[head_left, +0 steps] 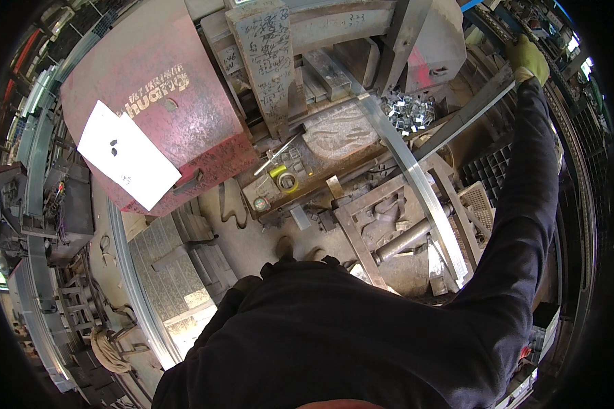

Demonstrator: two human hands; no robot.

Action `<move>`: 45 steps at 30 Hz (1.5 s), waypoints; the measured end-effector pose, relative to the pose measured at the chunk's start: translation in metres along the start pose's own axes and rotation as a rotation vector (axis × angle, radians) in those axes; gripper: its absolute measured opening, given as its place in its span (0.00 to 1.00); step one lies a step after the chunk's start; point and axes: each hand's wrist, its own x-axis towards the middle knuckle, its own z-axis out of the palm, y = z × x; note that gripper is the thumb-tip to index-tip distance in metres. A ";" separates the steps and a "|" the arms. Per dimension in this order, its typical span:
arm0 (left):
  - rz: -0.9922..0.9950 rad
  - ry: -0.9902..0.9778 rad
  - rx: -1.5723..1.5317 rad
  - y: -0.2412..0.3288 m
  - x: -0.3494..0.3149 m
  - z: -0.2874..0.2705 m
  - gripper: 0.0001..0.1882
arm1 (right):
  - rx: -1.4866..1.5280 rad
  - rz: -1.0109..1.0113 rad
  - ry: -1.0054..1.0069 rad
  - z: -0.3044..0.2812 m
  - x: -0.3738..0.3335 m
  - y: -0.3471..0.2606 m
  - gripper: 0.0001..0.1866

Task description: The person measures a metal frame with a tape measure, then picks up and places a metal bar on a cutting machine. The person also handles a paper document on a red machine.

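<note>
My right arm reaches out to the far right. My right hand [531, 60], in a yellow-green glove, is closed there; what its fingers grip is hidden. Just beside it is the upper end of a slanting grey metal bar [467, 116]. My left hand [247, 283] hangs low by my body in a dark glove, mostly covered by my sleeve, so its fingers do not show. In front of me a long shiny metal bar [408, 163] crosses the machine bed. A pile of small cut metal pieces [411, 112] lies right of that bar.
A red machine cover [157, 75] with white paper sheets [129, 157] stands at left. Yellow tape [285, 180] sits on the machine ledge [307, 187]. Long metal profiles [143, 293] lie at lower left. A metal frame with a roller [406, 242] stands low in front.
</note>
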 end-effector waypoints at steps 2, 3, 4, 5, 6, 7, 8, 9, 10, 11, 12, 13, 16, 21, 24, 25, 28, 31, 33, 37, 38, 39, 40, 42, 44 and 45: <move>0.007 0.007 -0.002 0.000 -0.001 0.000 0.21 | 0.003 -0.007 0.013 0.001 0.001 0.001 0.24; 0.011 0.007 0.000 0.001 -0.001 -0.001 0.21 | 0.006 -0.010 0.022 0.002 0.001 0.001 0.23; 0.016 0.009 0.001 0.001 -0.002 -0.001 0.21 | 0.009 -0.013 0.030 0.003 0.001 0.002 0.23; 0.024 0.011 0.002 0.002 -0.002 -0.001 0.21 | 0.013 -0.018 0.038 0.004 0.001 0.002 0.23; 0.032 0.017 0.006 0.002 -0.003 -0.002 0.21 | 0.017 -0.022 0.045 0.005 0.001 0.003 0.23; 0.037 0.020 0.005 0.002 -0.004 -0.002 0.21 | 0.025 -0.026 0.054 0.006 0.001 0.004 0.23; 0.049 0.029 0.007 0.002 -0.005 -0.002 0.21 | 0.026 -0.033 0.055 0.007 0.001 0.004 0.23; 0.047 0.041 -0.010 0.002 -0.005 -0.002 0.21 | 0.030 -0.039 0.057 0.008 0.001 0.005 0.23; -0.015 0.033 -0.092 0.002 -0.005 -0.002 0.21 | 0.040 -0.048 0.062 0.008 0.002 0.005 0.23; -0.078 0.026 -0.174 0.001 -0.005 -0.002 0.22 | 0.034 -0.046 0.058 0.009 0.002 0.005 0.23; -0.140 0.019 -0.256 0.002 -0.005 -0.003 0.22 | 0.033 -0.047 0.057 0.009 0.002 0.006 0.23; -0.147 0.008 -0.243 0.004 -0.005 -0.005 0.23 | 0.032 -0.048 0.056 0.009 0.003 0.006 0.23; -0.186 -0.020 -0.220 0.019 -0.008 -0.018 0.25 | 0.044 -0.040 0.046 0.008 0.003 0.006 0.23; -0.308 -0.050 -0.225 0.069 -0.032 -0.059 0.32 | 0.040 -0.042 0.038 0.009 0.004 0.007 0.23; -0.420 -0.043 -0.292 0.092 -0.041 -0.077 0.36 | 0.045 -0.040 0.040 0.010 0.004 0.008 0.24; -0.406 -0.046 -0.281 0.095 -0.042 -0.079 0.35 | 0.047 -0.041 0.041 0.010 0.005 0.008 0.24; -0.359 -0.058 -0.238 0.090 -0.038 -0.075 0.34 | 0.052 -0.039 0.043 0.010 0.004 0.008 0.24; -0.297 -0.076 -0.179 0.074 -0.031 -0.065 0.32 | 0.045 -0.054 0.055 0.011 0.004 0.008 0.24; -0.257 -0.083 -0.142 0.064 -0.027 -0.059 0.31 | 0.055 -0.047 0.066 0.012 0.004 0.009 0.24; -0.091 -0.077 -0.125 0.044 -0.026 -0.050 0.26 | 0.062 -0.052 0.035 0.016 0.008 0.012 0.23; -0.060 -0.052 -0.207 0.041 -0.026 -0.047 0.25 | 0.046 -0.061 0.003 0.017 0.008 0.014 0.23; -0.036 -0.016 -0.296 0.038 -0.028 -0.043 0.24 | 0.052 -0.091 -0.016 0.016 0.010 0.015 0.22; -0.017 0.031 -0.386 0.036 -0.030 -0.040 0.23 | 0.054 -0.078 0.031 0.018 0.009 0.014 0.22; -0.076 0.055 -0.456 0.034 -0.031 -0.036 0.22 | 0.081 -0.064 -0.018 0.018 0.014 0.012 0.22; -0.027 0.060 -0.254 0.035 -0.028 -0.036 0.22 | 0.078 -0.046 0.010 0.020 0.015 0.011 0.22; -0.031 0.054 -0.132 0.035 -0.025 -0.037 0.22 | 0.068 -0.014 -0.001 0.021 0.016 0.011 0.23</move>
